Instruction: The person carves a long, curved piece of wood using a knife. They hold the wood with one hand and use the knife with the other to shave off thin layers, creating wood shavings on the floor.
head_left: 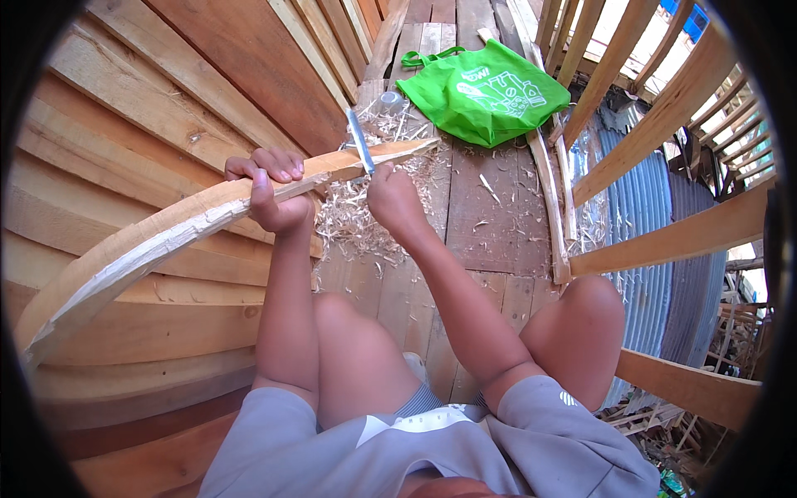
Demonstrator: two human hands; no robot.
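Observation:
A long wooden plank [178, 214], which looks curved in this wide view, slants from the lower left up to a pale, whittled tip near the middle. My left hand [278, 189] is closed around it, fingers over the top and thumb on the near side. In my right hand [397, 203] is a knife [359, 139], its handle hidden in my fist. The blade points up and away, crossing the plank's trimmed end. Curled wood shavings [357, 217] are heaped on the floor beneath that end.
A green cloth bag [486, 95] lies ahead on the wooden floor [490, 212], beside a small greyish cup-like thing [388, 103]. Overlapping boards [158, 324] wall the left side. To the right run wooden railing slats [672, 228], with corrugated metal sheets [643, 266] beyond them.

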